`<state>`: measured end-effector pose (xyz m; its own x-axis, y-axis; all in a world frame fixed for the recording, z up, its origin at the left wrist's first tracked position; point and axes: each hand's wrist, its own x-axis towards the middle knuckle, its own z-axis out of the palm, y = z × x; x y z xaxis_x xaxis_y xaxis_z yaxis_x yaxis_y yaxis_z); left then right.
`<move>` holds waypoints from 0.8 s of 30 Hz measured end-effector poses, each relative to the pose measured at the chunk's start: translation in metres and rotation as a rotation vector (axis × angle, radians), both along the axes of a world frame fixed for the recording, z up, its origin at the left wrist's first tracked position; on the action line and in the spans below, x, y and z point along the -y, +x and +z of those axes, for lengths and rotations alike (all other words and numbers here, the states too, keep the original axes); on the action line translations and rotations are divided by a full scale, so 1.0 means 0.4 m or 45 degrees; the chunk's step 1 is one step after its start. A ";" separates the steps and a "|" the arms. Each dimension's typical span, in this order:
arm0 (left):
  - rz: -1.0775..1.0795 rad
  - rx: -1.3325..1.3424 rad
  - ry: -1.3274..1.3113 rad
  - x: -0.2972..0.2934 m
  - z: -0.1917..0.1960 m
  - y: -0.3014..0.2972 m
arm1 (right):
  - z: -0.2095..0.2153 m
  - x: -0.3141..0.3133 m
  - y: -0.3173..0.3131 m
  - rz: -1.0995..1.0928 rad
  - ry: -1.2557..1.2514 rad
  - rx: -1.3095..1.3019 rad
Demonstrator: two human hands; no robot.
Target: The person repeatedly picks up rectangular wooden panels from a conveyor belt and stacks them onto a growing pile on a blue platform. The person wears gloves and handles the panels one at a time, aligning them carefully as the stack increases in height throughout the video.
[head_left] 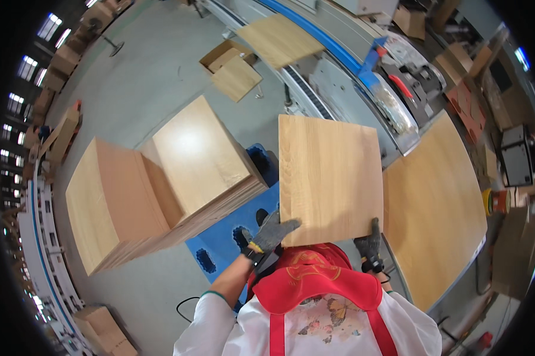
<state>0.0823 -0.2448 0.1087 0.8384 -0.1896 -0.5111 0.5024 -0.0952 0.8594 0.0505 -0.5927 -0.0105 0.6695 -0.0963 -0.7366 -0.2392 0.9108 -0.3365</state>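
Just right of a blue pallet, as viewed from the head camera, a wood-grain panel is being held by two gloved hands. The panel's near left corner is being gripped by the left hand; its near right corner is being clasped by the right hand, whose fingers are being partly hidden. Whether the panel's far end is being propped cannot be told. On the pallet, a stack of panels is being borne. Beyond the pallet, another board is being supported by a conveyor. Farther right of the pallet, a broad wood-coloured tabletop is being seen.
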 end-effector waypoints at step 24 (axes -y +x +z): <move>1.619 0.100 0.766 -0.614 -0.295 -0.223 | -0.018 -0.983 0.270 1.278 -0.075 0.470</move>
